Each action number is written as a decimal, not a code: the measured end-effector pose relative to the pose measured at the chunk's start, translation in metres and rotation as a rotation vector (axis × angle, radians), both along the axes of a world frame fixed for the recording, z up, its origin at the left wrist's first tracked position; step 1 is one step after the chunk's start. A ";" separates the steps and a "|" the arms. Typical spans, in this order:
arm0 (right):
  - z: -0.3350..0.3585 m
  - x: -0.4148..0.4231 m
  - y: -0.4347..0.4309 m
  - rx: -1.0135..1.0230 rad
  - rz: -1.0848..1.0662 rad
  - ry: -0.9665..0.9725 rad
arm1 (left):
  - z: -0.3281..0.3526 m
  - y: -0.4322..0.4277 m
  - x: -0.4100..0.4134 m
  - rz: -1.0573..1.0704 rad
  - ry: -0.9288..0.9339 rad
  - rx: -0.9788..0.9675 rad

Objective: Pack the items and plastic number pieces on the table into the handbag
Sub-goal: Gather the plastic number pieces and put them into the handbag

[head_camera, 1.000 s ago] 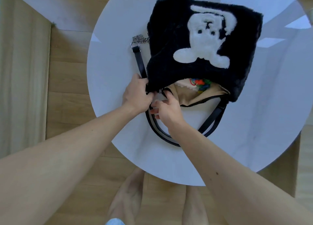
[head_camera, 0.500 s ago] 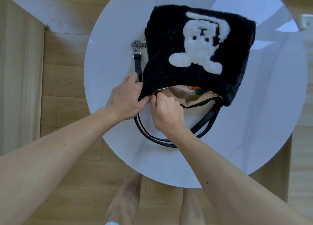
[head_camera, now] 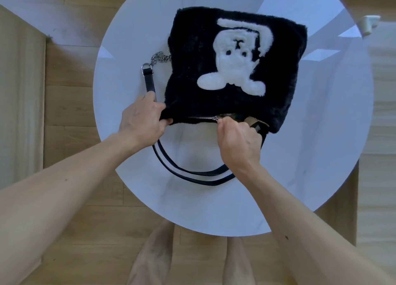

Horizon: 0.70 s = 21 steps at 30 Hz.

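left hand (head_camera: pixel 142 116) gripping handbag (head_camera: pixel 231 70) corner, right hand (head_camera: pixel 237 141) pinching zipper pull (head_camera: pixel 215 118) mid-opening

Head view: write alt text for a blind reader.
A black furry handbag with a white animal patch lies on a round white table. The left hand grips its corner; the right hand pinches the zipper pull, the zipper half shut.

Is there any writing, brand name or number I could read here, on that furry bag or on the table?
None: no readable word, number or label shows.
Black fluffy handbag: only a white plush bear figure, a picture, not lettering.
Silver zipper pull, pinched by the right hand: too small to show any mark.
Round white table: no print.
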State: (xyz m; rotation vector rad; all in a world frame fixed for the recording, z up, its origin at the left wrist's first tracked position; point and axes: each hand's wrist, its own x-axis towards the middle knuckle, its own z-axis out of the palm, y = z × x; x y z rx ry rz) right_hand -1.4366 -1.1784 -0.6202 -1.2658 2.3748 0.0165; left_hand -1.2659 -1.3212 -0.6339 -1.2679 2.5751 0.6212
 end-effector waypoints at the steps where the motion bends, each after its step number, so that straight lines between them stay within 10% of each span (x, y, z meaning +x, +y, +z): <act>1: 0.000 -0.006 0.005 -0.008 -0.040 0.015 | 0.001 -0.002 -0.003 0.008 -0.020 -0.005; 16: -0.005 -0.069 0.085 -0.166 -0.189 0.085 | 0.010 -0.012 -0.018 0.044 -0.253 -0.068; 21: -0.013 -0.061 0.089 -0.241 -0.089 0.040 | 0.029 0.031 -0.051 -0.024 0.103 -0.185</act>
